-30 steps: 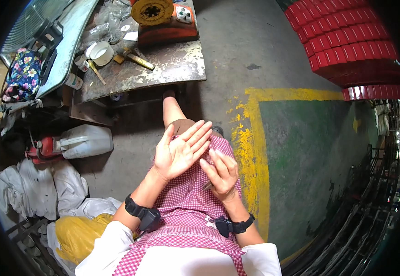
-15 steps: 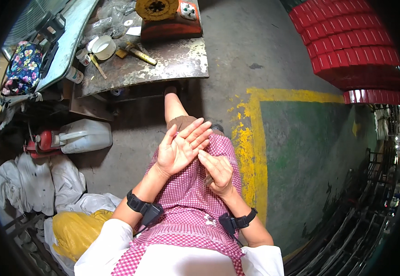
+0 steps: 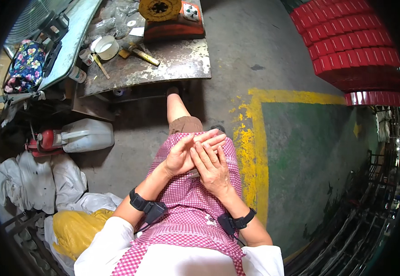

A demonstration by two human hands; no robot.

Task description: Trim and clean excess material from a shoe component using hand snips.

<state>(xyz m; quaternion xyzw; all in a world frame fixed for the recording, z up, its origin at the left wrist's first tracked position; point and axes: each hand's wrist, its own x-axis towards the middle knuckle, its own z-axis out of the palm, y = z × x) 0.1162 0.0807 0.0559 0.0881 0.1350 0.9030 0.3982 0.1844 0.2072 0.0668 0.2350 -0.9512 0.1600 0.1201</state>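
Right hand [image 3: 212, 170] moved onto bare left hand [image 3: 180, 157]: left cupped, loosely open, apparently as backing; right fingers extended. Thin greyish strip [image 3: 194, 174] (mostly hidden) at right palm's edge, grip unclear.

Dark surface [image 3: 186, 60], paint-flaked; grey floor [image 3: 232, 50]; worn yellow line [image 3: 301, 97] borders green floor area [image 3: 310, 152].

Right hand [image 3: 214, 173] over left hand [image 3: 180, 158]; jug [image 3: 92, 138] left; table [image 3: 186, 66] ahead.
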